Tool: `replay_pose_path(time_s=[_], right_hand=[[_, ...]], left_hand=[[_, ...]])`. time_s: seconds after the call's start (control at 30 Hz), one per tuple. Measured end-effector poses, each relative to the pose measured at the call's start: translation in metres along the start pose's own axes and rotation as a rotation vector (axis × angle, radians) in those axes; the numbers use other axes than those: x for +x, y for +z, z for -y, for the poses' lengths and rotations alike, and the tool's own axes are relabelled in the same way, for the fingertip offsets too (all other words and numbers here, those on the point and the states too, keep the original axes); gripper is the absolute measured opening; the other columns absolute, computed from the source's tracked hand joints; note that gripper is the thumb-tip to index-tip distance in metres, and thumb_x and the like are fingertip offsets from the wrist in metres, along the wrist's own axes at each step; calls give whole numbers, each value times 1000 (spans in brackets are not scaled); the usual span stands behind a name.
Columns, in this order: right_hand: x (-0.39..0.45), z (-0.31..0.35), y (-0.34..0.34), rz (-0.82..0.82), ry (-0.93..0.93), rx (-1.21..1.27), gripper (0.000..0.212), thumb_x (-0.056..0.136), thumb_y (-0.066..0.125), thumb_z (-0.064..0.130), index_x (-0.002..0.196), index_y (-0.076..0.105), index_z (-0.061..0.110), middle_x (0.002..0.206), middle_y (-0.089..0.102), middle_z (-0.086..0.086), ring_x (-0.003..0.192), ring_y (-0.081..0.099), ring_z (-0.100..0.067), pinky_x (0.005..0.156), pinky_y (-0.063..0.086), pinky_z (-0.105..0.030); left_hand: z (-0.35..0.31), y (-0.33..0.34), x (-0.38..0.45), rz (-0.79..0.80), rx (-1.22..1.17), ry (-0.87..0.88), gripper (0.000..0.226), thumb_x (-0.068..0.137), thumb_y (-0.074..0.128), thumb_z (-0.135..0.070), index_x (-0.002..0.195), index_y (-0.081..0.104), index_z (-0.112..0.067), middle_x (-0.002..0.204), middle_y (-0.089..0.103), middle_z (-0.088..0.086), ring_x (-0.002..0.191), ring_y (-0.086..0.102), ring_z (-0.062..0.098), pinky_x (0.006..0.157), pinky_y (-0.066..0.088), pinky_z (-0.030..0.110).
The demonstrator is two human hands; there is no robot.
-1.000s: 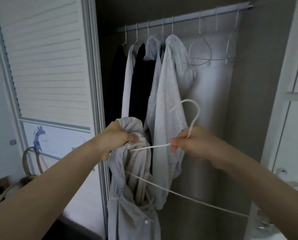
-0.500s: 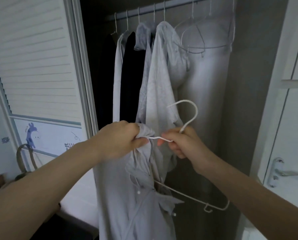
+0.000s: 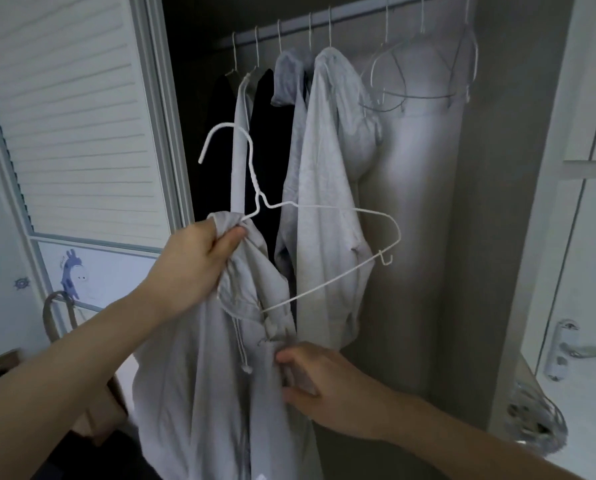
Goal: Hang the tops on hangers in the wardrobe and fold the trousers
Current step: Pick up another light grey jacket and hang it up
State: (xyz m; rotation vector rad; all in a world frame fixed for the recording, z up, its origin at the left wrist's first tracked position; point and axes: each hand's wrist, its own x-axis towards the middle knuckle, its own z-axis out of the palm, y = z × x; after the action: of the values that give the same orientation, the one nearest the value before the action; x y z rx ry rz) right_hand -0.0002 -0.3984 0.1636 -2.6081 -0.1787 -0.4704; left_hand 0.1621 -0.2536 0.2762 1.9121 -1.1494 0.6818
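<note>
Five garments (image 3: 327,174) already hang on the wardrobe rail (image 3: 341,15), with bare hangers (image 3: 421,74) beside them. Head view: left hand (image 3: 199,265) grips the grey top (image 3: 203,375) bunched over one arm of the white hanger (image 3: 324,216); right hand (image 3: 321,386) pinches its front. Hanging unfinished; trousers unseen.
</note>
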Motion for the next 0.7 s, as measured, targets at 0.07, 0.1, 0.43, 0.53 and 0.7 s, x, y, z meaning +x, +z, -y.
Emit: replay_pose_path(time_s=[0.07, 0.1, 0.43, 0.53, 0.7], right_hand=[[10, -4, 12, -25, 53, 197, 60, 87, 65, 32, 138, 36, 21, 127, 46, -1, 110, 50, -10, 91, 43, -16], [16, -6, 17, -45, 91, 268, 72, 85, 68, 36, 143, 27, 23, 130, 39, 2, 113, 46, -7, 92, 39, -10], [24, -14, 15, 39, 66, 600, 30, 79, 74, 31, 64, 50, 23, 62, 41, 2, 61, 39, -14, 52, 29, -33], [9, -18, 1, 238, 11, 479, 27, 83, 68, 42, 66, 55, 24, 63, 44, 12, 61, 41, -5, 53, 33, -26], [3, -44, -28, 63, -130, -276, 29, 95, 46, 40, 76, 51, 19, 76, 52, 9, 73, 45, 0, 73, 32, -20]], left_hand=[[-3, -7, 2, -7, -33, 0, 46, 96, 52, -38, 71, 56, 0, 67, 61, 12, 68, 60, 24, 61, 38, 30], [-4, -12, 2, -12, -50, -1, 48, 96, 53, -38, 71, 56, 2, 67, 61, 15, 68, 60, 25, 64, 40, 33], [15, -58, -17, -94, 47, -59, 59, 93, 53, -44, 68, 53, 9, 66, 59, 24, 70, 58, 36, 68, 43, 43], [32, -75, -25, -73, 71, -99, 61, 92, 50, -48, 73, 57, 9, 71, 64, 23, 75, 61, 37, 73, 46, 47], [57, -92, -41, -53, 83, -108, 50, 88, 53, -48, 58, 55, -8, 57, 62, 7, 63, 62, 23, 58, 41, 21]])
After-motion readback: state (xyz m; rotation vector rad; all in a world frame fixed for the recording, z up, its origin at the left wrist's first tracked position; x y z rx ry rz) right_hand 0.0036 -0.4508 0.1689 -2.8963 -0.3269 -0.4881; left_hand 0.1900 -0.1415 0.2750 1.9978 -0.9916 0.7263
